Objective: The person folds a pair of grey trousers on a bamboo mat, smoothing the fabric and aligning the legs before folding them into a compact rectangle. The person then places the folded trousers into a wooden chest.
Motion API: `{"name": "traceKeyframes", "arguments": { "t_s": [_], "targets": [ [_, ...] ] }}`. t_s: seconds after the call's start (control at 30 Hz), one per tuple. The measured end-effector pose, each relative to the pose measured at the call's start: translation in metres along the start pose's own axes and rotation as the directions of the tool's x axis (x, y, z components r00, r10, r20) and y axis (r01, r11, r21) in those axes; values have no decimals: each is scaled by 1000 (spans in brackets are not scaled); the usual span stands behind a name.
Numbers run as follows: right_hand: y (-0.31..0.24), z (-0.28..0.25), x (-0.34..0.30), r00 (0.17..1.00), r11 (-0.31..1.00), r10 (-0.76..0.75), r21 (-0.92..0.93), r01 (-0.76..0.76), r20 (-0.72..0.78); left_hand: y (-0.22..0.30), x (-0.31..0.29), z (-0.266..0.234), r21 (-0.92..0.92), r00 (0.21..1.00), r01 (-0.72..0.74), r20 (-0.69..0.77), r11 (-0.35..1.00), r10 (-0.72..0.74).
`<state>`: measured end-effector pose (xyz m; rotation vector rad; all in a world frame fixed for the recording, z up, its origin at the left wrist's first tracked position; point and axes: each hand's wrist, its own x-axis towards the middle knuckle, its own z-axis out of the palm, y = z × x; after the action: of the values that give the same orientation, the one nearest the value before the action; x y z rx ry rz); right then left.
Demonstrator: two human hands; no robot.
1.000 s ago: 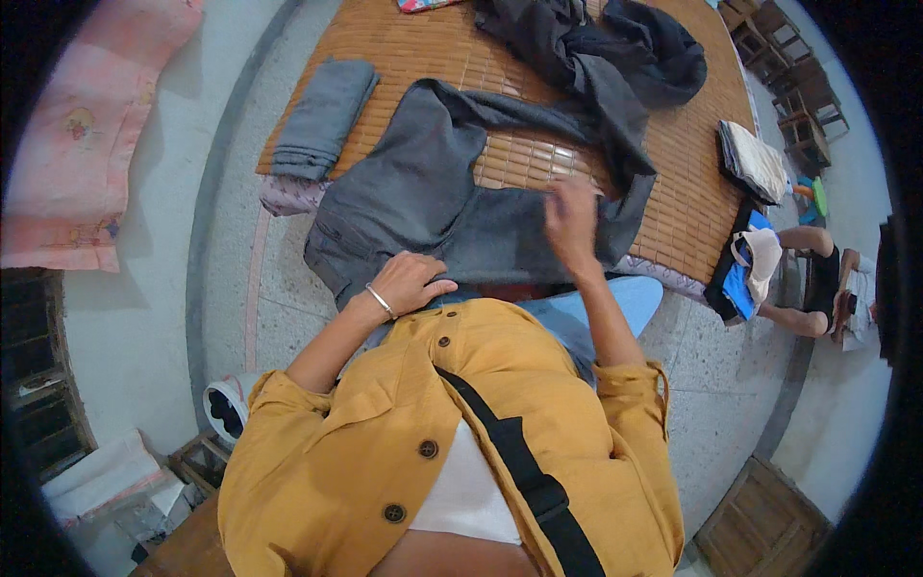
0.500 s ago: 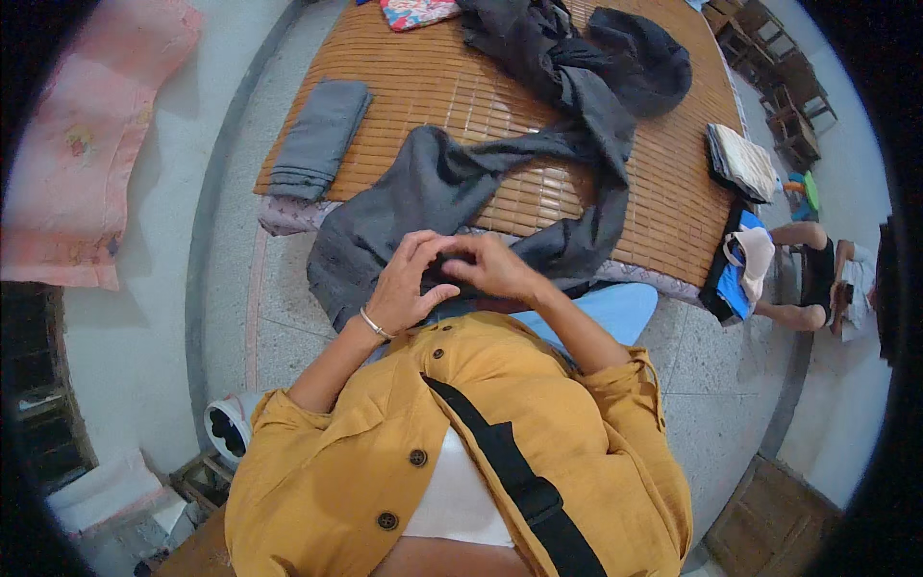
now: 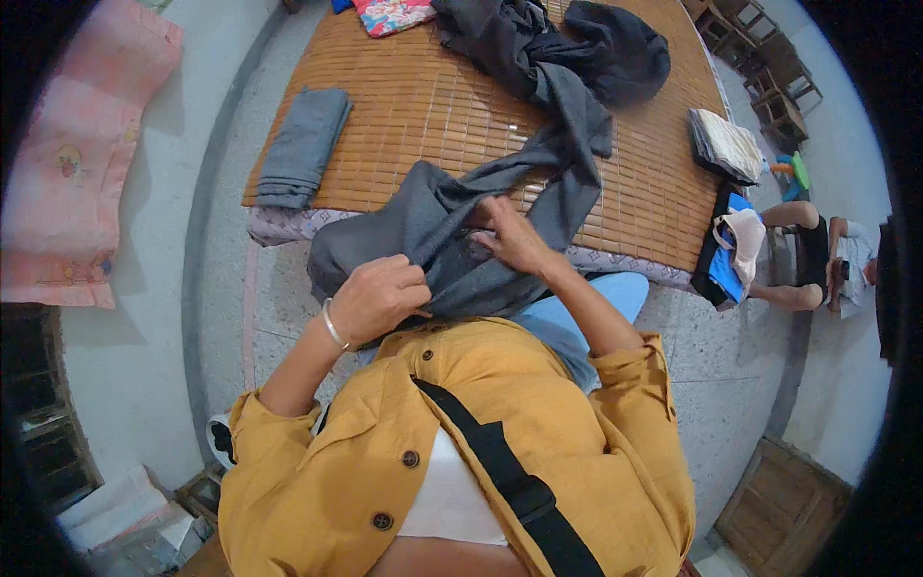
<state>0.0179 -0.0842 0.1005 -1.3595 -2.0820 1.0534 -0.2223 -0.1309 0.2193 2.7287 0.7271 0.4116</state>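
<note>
A long dark grey garment (image 3: 433, 216), which looks like a pair of trousers, drapes from my lap over the near edge of the mat-covered bed and runs in twisted strips to the far side. My left hand (image 3: 380, 298) is closed on the cloth near my waist, its fingertips pinching a fold. My right hand (image 3: 514, 236) lies over the garment further right, thumb and fingers apart, fingertips slightly blurred. To the left, a folded grey cloth (image 3: 305, 146) rests on the bamboo mat (image 3: 404, 106).
On the bed's right edge lie a folded cream-and-dark stack (image 3: 726, 144) and a blue, black and beige pile (image 3: 738, 245). A floral cloth (image 3: 394, 13) is at the far edge. Someone sits at the right (image 3: 835, 260). Wooden stools (image 3: 774, 82) stand behind; a pink curtain (image 3: 72, 173) hangs left.
My hands, raised together before, have come apart. The left has lowered and pinched the garment's cloth; the right has moved forward and right onto it. The garment is drawn up over my lap.
</note>
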Motion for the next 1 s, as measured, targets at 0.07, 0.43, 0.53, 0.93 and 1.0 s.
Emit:
{"name": "traceKeyframes", "arguments": {
  "t_s": [0.07,0.43,0.53,0.93,1.0],
  "targets": [
    [27,-1,17,998,967,56,-249,-62,-33,12,0,-24,-21,996,-59,-67,998,57],
    [97,-11,46,854,933,192,-179,-311,-484,32,-6,-77,-117,892,-310,-380,944,246],
    [156,-38,40,795,904,72,-297,-307,-603,25,-13,-82,-104,893,-268,-399,958,207],
    [44,-238,-47,684,911,377,382,-154,-624,-14,-32,-96,161,819,52,-572,986,50],
    [55,-251,-34,693,761,482,648,-28,-536,-22,-33,-97,220,840,154,-543,963,-11]
  ]
}}
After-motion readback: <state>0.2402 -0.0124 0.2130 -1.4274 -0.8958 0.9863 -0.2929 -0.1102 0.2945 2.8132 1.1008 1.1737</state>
